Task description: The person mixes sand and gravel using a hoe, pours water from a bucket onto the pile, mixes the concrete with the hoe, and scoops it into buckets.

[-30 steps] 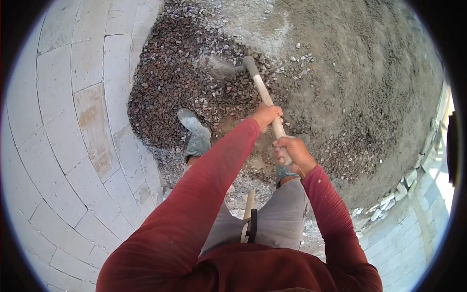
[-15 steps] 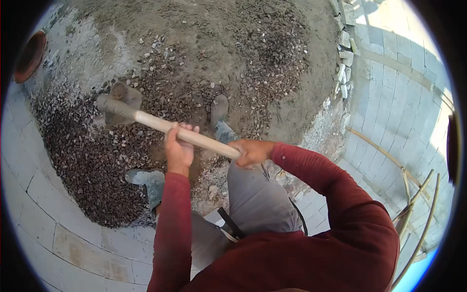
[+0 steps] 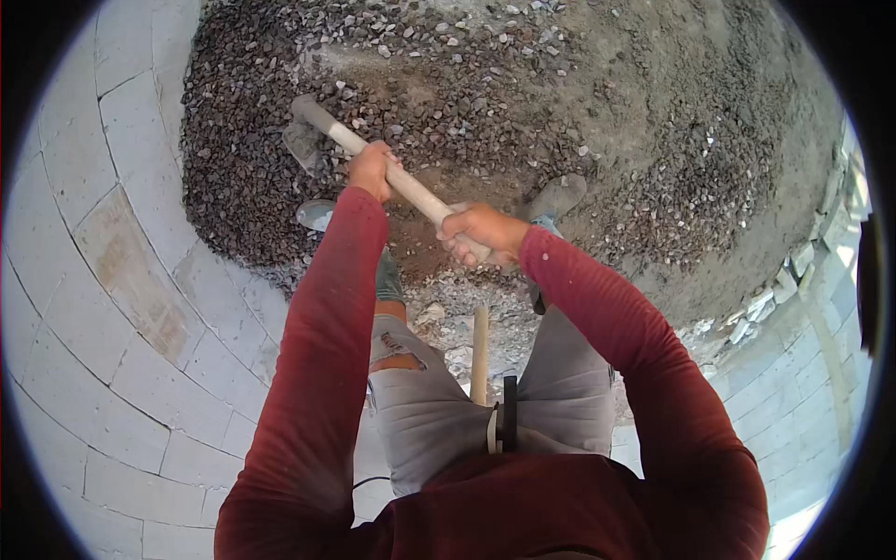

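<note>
A hoe with a pale wooden handle [image 3: 415,191] slants across the gravel in front of my legs. Its dusty metal blade [image 3: 304,149] is at the upper left, down at the dark gravel [image 3: 243,168]. My left hand [image 3: 371,170] is closed round the handle nearer the blade. Farther back, close to the handle's end, my right hand [image 3: 478,231] grips it with wrapped fingers.
My boots stand on either side of a patch of bare soil [image 3: 420,233]. A wooden stick [image 3: 480,355] shows between my thighs. Pale block walls curve round the left [image 3: 131,280] and lower right. Broken block pieces [image 3: 761,303] line the right edge.
The hoe has moved from above the gravel down to it, its blade now lower in height. My left hand is closed more tightly round the handle. The view has turned and shifted left.
</note>
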`<state>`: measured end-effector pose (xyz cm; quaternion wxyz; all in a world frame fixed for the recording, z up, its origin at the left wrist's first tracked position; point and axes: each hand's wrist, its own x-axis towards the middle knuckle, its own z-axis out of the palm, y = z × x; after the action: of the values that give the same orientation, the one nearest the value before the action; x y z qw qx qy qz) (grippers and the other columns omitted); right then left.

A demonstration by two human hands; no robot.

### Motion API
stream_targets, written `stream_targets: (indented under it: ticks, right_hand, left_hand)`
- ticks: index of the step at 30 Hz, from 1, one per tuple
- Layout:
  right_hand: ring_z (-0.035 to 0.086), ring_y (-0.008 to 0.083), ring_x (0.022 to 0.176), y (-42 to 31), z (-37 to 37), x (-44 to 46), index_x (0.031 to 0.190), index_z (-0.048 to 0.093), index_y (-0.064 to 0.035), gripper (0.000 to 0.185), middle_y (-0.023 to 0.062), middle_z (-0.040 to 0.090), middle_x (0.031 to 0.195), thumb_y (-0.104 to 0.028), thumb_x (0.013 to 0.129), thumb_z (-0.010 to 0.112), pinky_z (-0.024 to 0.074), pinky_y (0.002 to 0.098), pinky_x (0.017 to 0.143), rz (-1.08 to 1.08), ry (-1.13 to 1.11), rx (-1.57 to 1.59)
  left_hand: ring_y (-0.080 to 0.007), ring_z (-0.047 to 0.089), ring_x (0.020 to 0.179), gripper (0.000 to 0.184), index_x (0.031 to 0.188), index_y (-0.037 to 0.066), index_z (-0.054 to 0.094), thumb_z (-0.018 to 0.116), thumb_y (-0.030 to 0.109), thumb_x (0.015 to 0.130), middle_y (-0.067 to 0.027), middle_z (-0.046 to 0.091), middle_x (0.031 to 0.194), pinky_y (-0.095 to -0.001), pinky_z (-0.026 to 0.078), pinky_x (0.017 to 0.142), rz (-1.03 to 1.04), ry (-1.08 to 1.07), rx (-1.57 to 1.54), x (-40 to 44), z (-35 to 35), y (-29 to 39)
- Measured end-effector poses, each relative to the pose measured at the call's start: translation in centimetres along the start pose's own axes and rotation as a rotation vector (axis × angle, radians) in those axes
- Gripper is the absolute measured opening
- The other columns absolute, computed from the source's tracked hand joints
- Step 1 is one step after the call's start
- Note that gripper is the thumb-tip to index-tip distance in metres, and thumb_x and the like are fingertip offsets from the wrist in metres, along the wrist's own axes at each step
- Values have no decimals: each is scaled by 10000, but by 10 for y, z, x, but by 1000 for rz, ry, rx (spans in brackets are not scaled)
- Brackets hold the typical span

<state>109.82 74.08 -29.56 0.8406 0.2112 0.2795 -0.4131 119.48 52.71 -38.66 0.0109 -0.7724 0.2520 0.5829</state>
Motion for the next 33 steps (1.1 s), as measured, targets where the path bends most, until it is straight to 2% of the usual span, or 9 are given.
stream_targets:
  ticks: [6, 9, 12, 16, 18, 22, 26, 31, 33]
  right_hand:
    - [549, 124, 537, 15, -6, -144, 1011, 554, -20, 184, 40, 562, 747, -80, 843, 597, 444, 297, 427, 60, 464, -402]
    - [543, 125, 504, 51, -16, -226, 1025, 545, -6, 227, 40, 557, 686, -97, 828, 614, 438, 302, 421, 36, 585, -302]
    - [543, 121, 480, 97, 10, -314, 1107, 530, 14, 330, 33, 568, 674, -18, 790, 614, 420, 277, 416, 62, 816, -468]
    - [542, 112, 492, 123, 29, -347, 1204, 507, 21, 461, 37, 584, 700, -12, 761, 632, 424, 276, 426, -40, 853, -352]
    - [545, 121, 497, 118, -1, -299, 1232, 482, 20, 514, 50, 594, 722, 5, 743, 638, 426, 278, 426, -204, 597, -348]
    - [479, 112, 491, -10, 49, -98, 1127, 444, -34, 366, 55, 515, 740, 5, 798, 599, 404, 282, 423, -400, 4, -69]
    - [466, 88, 531, -127, 112, 78, 995, 480, -72, 177, 16, 498, 727, -60, 852, 583, 385, 267, 438, -414, -378, 236]
    - [462, 79, 519, -149, 82, 77, 975, 470, -71, 146, -6, 491, 707, -92, 872, 571, 379, 250, 441, -395, -201, 295]
    - [460, 75, 522, -110, 31, 16, 1005, 471, -73, 163, -3, 490, 721, -92, 874, 566, 375, 237, 436, -356, -119, 274]
  left_hand:
    - [-223, 501, 577, 129, 829, 99, 463, 583, 140, 852, -52, 474, 644, -377, 470, 568, -319, -392, -305, -81, 81, -109]
    - [-219, 523, 592, 136, 798, 90, 507, 614, 148, 859, -59, 502, 656, -386, 490, 584, -453, -565, -419, -140, 129, -177]
    - [-234, 601, 739, 151, 901, 50, 532, 664, 119, 871, -82, 552, 766, -437, 555, 736, -650, -844, -435, -233, 142, -214]
    - [-211, 619, 723, 232, 997, 52, 476, 668, 78, 870, -79, 567, 840, -412, 567, 707, -340, -950, -333, -287, 133, -172]
    - [-199, 621, 693, 265, 1028, 51, 452, 667, 76, 876, -77, 566, 840, -388, 567, 651, -63, -896, -272, -271, 105, -113]
    - [-180, 594, 634, 268, 1029, 45, 458, 673, 144, 903, -73, 564, 796, -354, 540, 547, 539, -525, 13, -152, 54, 77]
    - [-189, 573, 591, 273, 999, -28, 534, 660, 195, 906, -73, 569, 731, -343, 519, 538, 646, -139, 356, -41, 32, 238]
    - [-226, 611, 648, 193, 924, -57, 620, 637, 103, 817, -112, 621, 771, -399, 518, 592, 547, -59, 667, -16, 80, 194]
    - [-257, 651, 695, 405, 1107, -167, 528, 656, 53, 792, -178, 639, 847, -418, 530, 597, 540, -69, 487, -37, 114, 115]
